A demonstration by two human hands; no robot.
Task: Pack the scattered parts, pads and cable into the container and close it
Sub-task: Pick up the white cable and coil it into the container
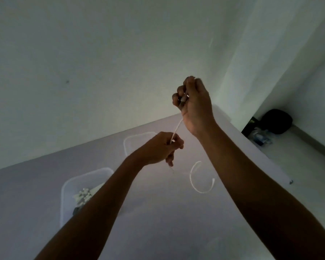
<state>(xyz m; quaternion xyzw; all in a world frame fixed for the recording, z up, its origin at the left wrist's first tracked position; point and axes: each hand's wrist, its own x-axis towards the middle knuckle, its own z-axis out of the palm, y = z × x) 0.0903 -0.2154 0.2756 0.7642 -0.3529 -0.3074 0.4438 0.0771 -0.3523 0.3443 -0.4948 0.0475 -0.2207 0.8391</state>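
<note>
We hold the white cable (177, 127) up over the table (176, 222), our right hand (194, 104) a fist on its top end, our left hand (162, 149) pinching it lower. The loose tail lies curled by the table's right edge. If we wind too fast, the tail may whip off that edge or miss the open container (68, 186) at the left.

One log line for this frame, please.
phase: coiling cable | right hand: grips end, raised | left hand: pinches below | container: open, parts inside | lid: off
</note>
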